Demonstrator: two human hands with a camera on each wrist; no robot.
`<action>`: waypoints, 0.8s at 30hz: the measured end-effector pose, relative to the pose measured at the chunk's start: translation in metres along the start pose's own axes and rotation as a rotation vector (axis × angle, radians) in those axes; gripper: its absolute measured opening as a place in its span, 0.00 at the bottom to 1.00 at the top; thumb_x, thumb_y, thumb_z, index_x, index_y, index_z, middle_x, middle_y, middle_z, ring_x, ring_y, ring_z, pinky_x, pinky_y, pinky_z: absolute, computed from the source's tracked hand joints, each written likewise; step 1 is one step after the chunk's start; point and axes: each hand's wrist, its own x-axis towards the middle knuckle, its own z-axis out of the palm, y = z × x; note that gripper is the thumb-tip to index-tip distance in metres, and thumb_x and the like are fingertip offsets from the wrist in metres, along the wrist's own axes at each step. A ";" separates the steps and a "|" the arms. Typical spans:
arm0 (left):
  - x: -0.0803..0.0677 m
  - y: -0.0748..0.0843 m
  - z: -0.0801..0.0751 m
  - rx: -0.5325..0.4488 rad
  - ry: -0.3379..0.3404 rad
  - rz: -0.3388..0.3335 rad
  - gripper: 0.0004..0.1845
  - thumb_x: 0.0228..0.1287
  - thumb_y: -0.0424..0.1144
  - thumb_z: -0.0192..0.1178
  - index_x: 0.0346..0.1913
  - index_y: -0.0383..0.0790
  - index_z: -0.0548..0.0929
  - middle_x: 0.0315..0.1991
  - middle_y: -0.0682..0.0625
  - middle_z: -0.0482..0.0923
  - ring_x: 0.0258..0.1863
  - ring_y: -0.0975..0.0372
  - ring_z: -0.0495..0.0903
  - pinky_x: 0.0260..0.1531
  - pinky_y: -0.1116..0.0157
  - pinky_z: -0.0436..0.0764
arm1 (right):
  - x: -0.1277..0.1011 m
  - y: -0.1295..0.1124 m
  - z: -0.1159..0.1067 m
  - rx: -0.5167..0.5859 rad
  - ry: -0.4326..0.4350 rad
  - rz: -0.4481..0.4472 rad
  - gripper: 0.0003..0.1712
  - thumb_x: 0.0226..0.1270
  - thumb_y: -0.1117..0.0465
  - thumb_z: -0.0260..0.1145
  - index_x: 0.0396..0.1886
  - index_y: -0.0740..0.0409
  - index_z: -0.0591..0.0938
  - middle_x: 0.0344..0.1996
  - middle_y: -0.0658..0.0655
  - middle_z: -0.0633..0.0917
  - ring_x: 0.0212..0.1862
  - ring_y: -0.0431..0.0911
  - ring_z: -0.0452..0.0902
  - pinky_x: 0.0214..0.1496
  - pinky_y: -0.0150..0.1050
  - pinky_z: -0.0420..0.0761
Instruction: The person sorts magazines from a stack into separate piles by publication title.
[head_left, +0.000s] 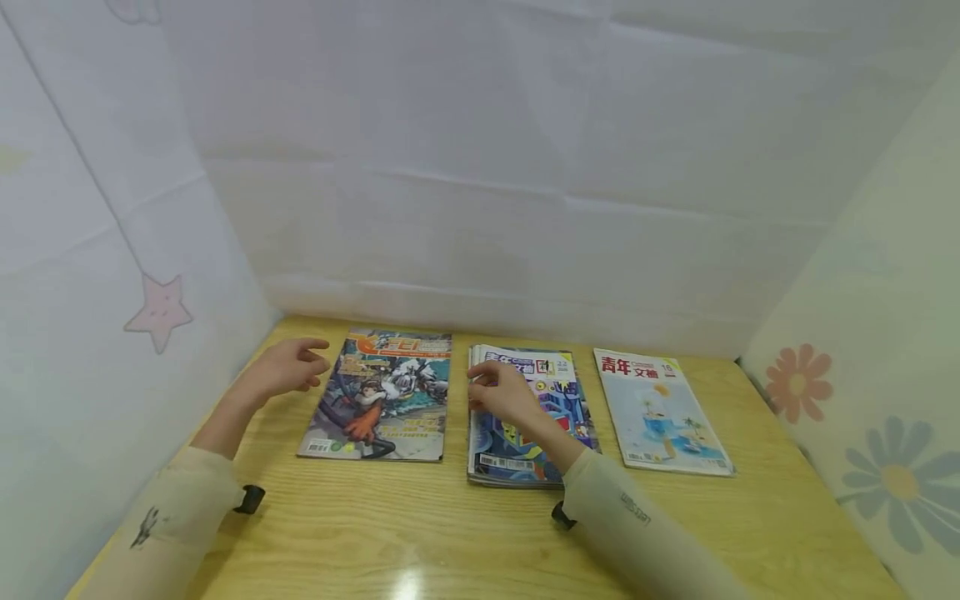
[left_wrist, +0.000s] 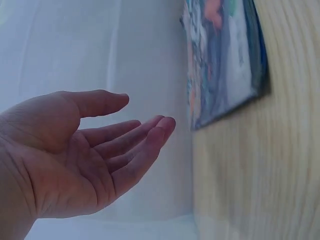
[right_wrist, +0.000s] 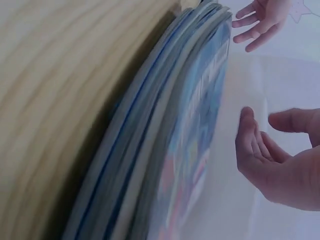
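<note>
My left hand point(head_left: 287, 368) hovers just left of a magazine point(head_left: 408, 408) with an orange title and a cartoon figure on its cover. In the left wrist view that hand's fingers point(left_wrist: 135, 162) are loosely bent, thumb apart, holding nothing. Over a stack of magazines point(head_left: 504, 469) in the middle hangs my right hand point(head_left: 506, 392), partly covering the top cover. Seen from the right wrist, the bent fingers and thumb of this hand point(right_wrist: 280, 170) have nothing between them, and the stack's layered page edges point(right_wrist: 145, 135) show beside it.
A single pale-blue magazine point(head_left: 660, 425) with red title characters lies right of the stack on the wooden table point(head_left: 337, 525). White cloth point(head_left: 480, 208) hangs behind the table. Printed side sheets rise at left and right.
</note>
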 end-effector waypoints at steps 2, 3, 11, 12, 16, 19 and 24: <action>-0.001 0.010 0.004 0.053 0.006 0.036 0.32 0.78 0.41 0.55 0.76 0.26 0.61 0.60 0.26 0.74 0.46 0.44 0.84 0.45 0.49 0.84 | -0.006 -0.003 -0.006 -0.042 0.048 -0.047 0.13 0.74 0.65 0.63 0.56 0.59 0.82 0.41 0.62 0.84 0.41 0.59 0.85 0.42 0.48 0.86; -0.001 0.014 0.006 0.083 0.010 0.060 0.31 0.78 0.42 0.56 0.75 0.27 0.63 0.59 0.27 0.76 0.45 0.45 0.84 0.44 0.49 0.84 | -0.009 -0.004 -0.008 -0.066 0.073 -0.073 0.13 0.75 0.64 0.62 0.55 0.57 0.83 0.40 0.60 0.84 0.41 0.59 0.85 0.40 0.47 0.85; -0.001 0.046 0.043 0.179 -0.019 0.215 0.24 0.77 0.42 0.57 0.70 0.35 0.73 0.55 0.36 0.80 0.47 0.48 0.83 0.41 0.51 0.84 | -0.031 -0.008 -0.027 -0.224 0.228 -0.208 0.12 0.74 0.62 0.62 0.53 0.54 0.85 0.41 0.51 0.85 0.38 0.49 0.83 0.32 0.41 0.83; 0.000 0.050 0.049 0.176 -0.029 0.224 0.24 0.77 0.41 0.57 0.70 0.35 0.74 0.54 0.37 0.81 0.48 0.48 0.83 0.42 0.51 0.84 | -0.034 -0.006 -0.030 -0.233 0.242 -0.200 0.11 0.74 0.61 0.62 0.52 0.53 0.85 0.41 0.50 0.84 0.38 0.47 0.83 0.33 0.41 0.83; 0.004 0.063 0.067 0.201 -0.033 0.262 0.21 0.77 0.41 0.58 0.68 0.38 0.77 0.52 0.42 0.83 0.46 0.51 0.84 0.40 0.53 0.84 | -0.045 0.007 -0.041 -0.216 0.277 -0.160 0.10 0.74 0.61 0.64 0.50 0.55 0.85 0.40 0.52 0.85 0.38 0.49 0.83 0.33 0.41 0.83; 0.010 0.072 0.080 0.177 -0.041 0.274 0.20 0.76 0.41 0.57 0.66 0.40 0.78 0.51 0.43 0.83 0.42 0.55 0.85 0.35 0.56 0.84 | -0.052 0.018 -0.050 -0.214 0.305 -0.114 0.10 0.73 0.61 0.65 0.50 0.56 0.85 0.41 0.52 0.85 0.38 0.50 0.82 0.35 0.40 0.83; 0.019 0.084 0.107 0.102 -0.044 0.278 0.17 0.76 0.39 0.57 0.64 0.42 0.80 0.49 0.46 0.83 0.41 0.58 0.84 0.31 0.60 0.81 | -0.060 0.037 -0.063 -0.271 0.310 -0.047 0.11 0.72 0.61 0.67 0.51 0.59 0.85 0.41 0.51 0.84 0.40 0.46 0.81 0.40 0.42 0.83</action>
